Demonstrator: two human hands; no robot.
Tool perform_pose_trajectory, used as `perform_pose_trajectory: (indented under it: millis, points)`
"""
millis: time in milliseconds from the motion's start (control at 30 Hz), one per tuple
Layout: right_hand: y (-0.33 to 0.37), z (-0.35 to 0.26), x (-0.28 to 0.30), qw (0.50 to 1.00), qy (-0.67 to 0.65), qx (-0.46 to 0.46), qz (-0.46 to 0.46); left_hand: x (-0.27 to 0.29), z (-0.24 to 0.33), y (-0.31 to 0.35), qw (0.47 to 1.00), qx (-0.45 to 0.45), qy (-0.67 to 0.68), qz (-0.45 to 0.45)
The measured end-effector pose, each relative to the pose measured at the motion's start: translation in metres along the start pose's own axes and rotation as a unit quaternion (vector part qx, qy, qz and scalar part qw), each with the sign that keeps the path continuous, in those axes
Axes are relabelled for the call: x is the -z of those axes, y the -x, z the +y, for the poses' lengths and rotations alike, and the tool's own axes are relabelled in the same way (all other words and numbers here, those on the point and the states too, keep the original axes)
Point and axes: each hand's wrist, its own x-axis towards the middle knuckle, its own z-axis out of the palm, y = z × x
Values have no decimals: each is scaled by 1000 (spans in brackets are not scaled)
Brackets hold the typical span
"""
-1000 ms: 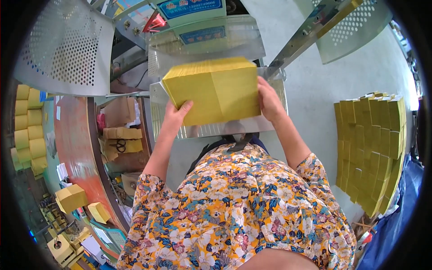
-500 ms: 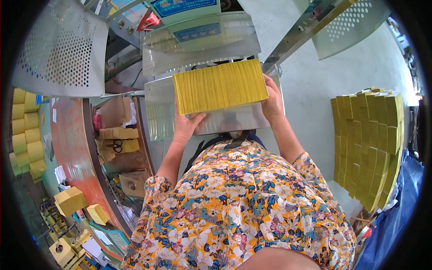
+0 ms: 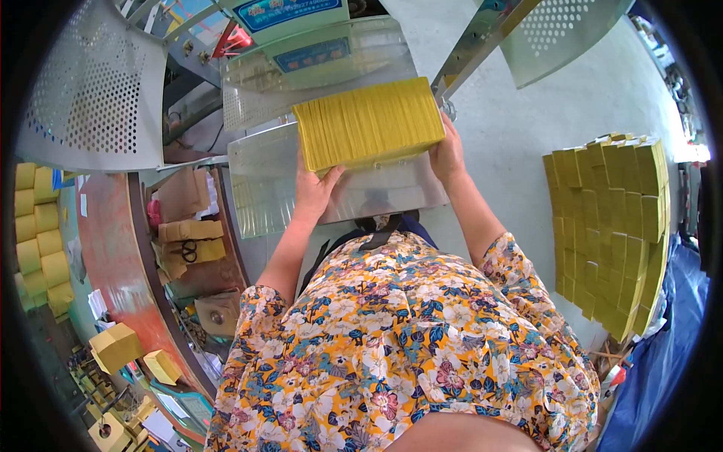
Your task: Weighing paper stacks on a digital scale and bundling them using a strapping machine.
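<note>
The paper stack [image 3: 367, 124] looks matt yellow with ribbed edges; the counter [image 3: 263, 181] is smooth, shiny metal.

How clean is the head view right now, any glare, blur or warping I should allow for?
Head view: sharp on the yellow paper stack and both hands, left hand, right hand; bright, even light; soft reflections on the metal tray; strong fisheye bending near the rim, with black corners; the side stack of yellow bundles curves visibly.

Yellow paper stack [image 3: 367, 124] tipped up onto its edge; both hands [image 3: 315, 190] raised it toward the machine [image 3: 316, 53].
</note>
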Motion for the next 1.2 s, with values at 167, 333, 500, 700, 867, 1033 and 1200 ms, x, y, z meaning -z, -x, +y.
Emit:
perform_pose_trajectory:
  millis: [167,333,500,700,867,1033,1200]
  points:
    - [-8,0,-19,998,51,11,24,4,17,-15,1000,16,13,-5]
    - [-7,-55,-53,961,250,-117,-12,58,68,-40,992,119,39,-16]
    - [-20,-26,-29,897,364,-246,-54,76,43,-51,932,345,-47,-98]
    - [-21,-12,-17,901,348,-257,-28,85,44,-52,903,402,33,-150]
    - [-18,-12,-11,914,318,-254,-9,102,21,-48,897,411,109,-123]
    - [-12,-8,-2,928,287,-238,8,104,10,-31,885,407,211,-81]
    - [-12,6,1,922,341,-181,-5,87,-30,-4,911,325,255,-16]
